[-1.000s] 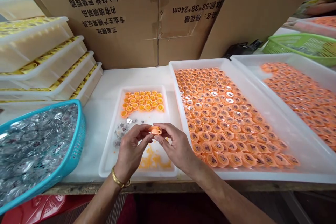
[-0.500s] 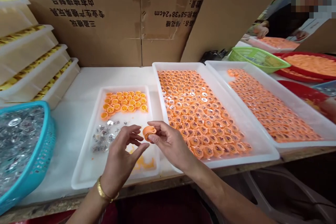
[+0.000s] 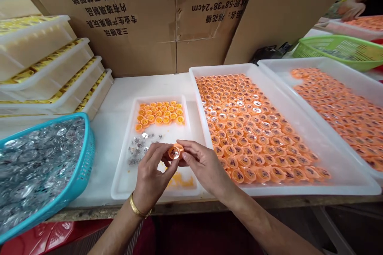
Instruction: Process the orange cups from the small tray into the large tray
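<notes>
Over the small white tray (image 3: 118,179), a small orange plastic cup (image 3: 174,152) is held between my two hands, its round face turned up. A shiny clear cover with a dark print shows in that face. My left hand (image 3: 154,167) pinches its left side between thumb and fingers. On the other side, the thumb and fingers of my right hand (image 3: 202,163) grip the cup. Further back in the tray stand rows of orange cups with yellow filling (image 3: 159,112). Loose clear printed covers (image 3: 138,149) lie left of my hands, and yellow bits (image 3: 181,180) are scattered near the front.
A blue basket (image 3: 86,155) full of clear covers stands at left, before stacked white trays (image 3: 60,63). Large white trays of covered orange cups (image 3: 257,127) fill the right. Cardboard boxes (image 3: 149,20) wall the back. Another person's hand (image 3: 353,6) and a green basket (image 3: 338,48) are at far right.
My left hand has closed onto the cup, which my right hand alone held before. The cup has turned its face up, and a clear cover now shows in it. The view has shifted left.
</notes>
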Demonstrator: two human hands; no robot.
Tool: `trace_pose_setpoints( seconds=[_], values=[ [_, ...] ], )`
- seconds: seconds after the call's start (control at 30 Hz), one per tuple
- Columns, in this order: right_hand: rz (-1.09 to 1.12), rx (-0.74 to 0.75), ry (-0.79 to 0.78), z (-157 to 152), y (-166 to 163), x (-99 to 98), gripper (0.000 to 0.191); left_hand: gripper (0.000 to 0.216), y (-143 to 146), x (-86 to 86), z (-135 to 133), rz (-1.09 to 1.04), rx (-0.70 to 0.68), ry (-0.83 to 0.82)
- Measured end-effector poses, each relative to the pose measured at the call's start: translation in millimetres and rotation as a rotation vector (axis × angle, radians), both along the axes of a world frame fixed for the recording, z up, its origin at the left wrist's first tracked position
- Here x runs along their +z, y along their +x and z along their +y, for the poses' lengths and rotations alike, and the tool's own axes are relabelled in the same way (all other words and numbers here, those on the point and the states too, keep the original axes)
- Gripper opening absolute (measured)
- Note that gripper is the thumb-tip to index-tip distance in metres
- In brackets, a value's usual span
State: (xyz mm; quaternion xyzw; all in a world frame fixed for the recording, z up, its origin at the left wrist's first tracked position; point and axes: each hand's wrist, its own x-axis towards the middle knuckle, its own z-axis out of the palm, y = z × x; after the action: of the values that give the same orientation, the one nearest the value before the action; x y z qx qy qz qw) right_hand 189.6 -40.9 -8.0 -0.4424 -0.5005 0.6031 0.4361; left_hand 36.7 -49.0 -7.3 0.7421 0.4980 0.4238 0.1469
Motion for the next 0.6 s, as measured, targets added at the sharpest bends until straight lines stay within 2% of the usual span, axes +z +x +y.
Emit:
trace_pose_setpoints(
  seconds=[0.2,0.37,0.5,0.6],
  values=[
    [0.004,-0.019,-0.005,2,-7,0.6,0.029,0.023,-9,6.2,0,-0.002,-0.085,0.025],
    [-0.025,-0.006,0.016,5,-11,0.9,0.029,0.029,-15,8.8,4,0.080,-0.163,0.075],
    [-0.063,-0.027,0.012,6,-12,3.1,0.030,0.028,-18,7.6,6,0.086,-0.158,0.042],
    [-0.153,-0.026,0.084,4,-12,6.6,0.033,0.026,-19,4.1,6,0.054,-0.156,0.021]
  ],
)
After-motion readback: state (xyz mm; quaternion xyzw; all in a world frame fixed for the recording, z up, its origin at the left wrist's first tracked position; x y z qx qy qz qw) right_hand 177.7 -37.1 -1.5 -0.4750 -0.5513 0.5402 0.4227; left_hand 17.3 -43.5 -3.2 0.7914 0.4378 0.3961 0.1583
